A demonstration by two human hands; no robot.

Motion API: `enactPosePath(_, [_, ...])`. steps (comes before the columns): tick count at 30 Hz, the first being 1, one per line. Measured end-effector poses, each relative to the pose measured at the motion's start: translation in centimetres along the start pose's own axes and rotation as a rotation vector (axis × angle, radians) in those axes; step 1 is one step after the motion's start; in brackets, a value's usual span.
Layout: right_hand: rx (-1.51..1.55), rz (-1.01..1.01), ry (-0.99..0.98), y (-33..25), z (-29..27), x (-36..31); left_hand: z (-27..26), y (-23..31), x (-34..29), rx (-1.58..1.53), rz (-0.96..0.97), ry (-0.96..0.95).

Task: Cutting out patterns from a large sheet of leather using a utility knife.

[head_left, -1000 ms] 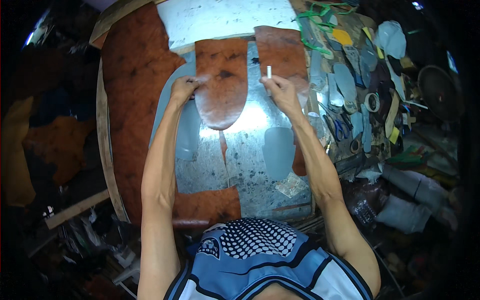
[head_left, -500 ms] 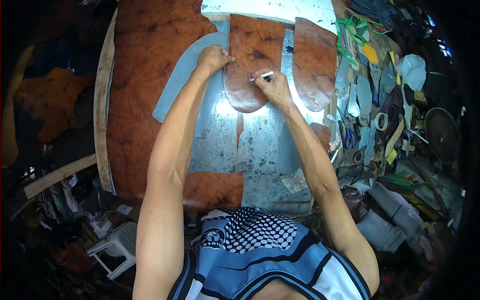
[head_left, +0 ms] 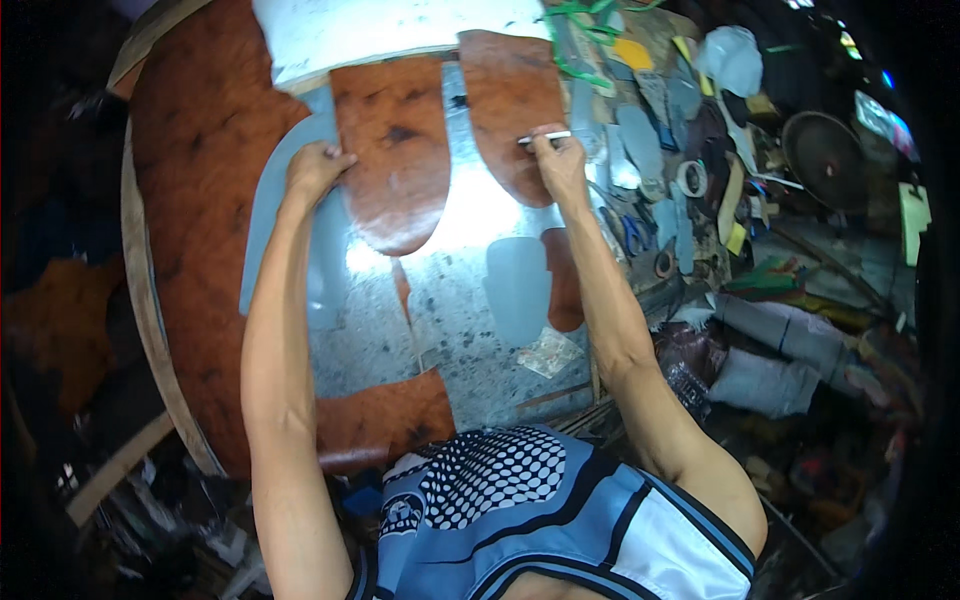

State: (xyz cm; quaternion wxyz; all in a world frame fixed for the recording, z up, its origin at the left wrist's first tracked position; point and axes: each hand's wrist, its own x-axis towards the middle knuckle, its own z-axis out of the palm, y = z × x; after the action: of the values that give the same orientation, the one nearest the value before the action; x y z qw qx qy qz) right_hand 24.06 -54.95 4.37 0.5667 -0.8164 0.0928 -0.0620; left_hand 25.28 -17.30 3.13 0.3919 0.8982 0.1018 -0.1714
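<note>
Two brown leather panels with rounded near ends lie side by side: a middle panel (head_left: pixel 395 150) and a right panel (head_left: pixel 508 110). My left hand (head_left: pixel 317 172) is closed, thumb and fingertips pinched at the left edge of the middle panel. Beneath that hand lies a long grey curved template (head_left: pixel 270 215). My right hand (head_left: pixel 562 170) grips a white pen (head_left: pixel 553 136) and rests at the right edge of the right panel. The pen's tip points left over the leather.
A metal-topped table (head_left: pixel 400 335) carries a large brown hide (head_left: pixel 195 190), a smaller grey template (head_left: pixel 517 290) and a white sheet (head_left: pixel 370 35). Templates, a tape roll (head_left: pixel 691 179) and blue-handled scissors (head_left: pixel 634 235) clutter the right side.
My right hand has moved with the pen from the middle panel to the right panel. My left hand stays at the middle panel's left edge. The view has turned and shifted rightward.
</note>
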Motion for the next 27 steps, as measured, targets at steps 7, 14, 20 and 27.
enactPosePath(7, [-0.232,-0.089,0.014,-0.2,-0.7,-0.5,0.2,1.4,-0.3,-0.125,-0.083,-0.003])
enactPosePath(14, [-0.185,-0.049,-0.075,0.0,-2.0,0.5,0.2,1.5,-0.3,-0.113,-0.091,-0.009])
enactPosePath(20, [-0.364,-0.12,0.025,-0.6,-5.0,0.4,-0.3,1.2,-0.9,-0.222,-0.045,-0.002])
enactPosePath(27, [-0.197,0.162,0.082,2.7,-5.6,1.1,3.6,4.1,-4.5,-0.282,-0.077,-0.078])
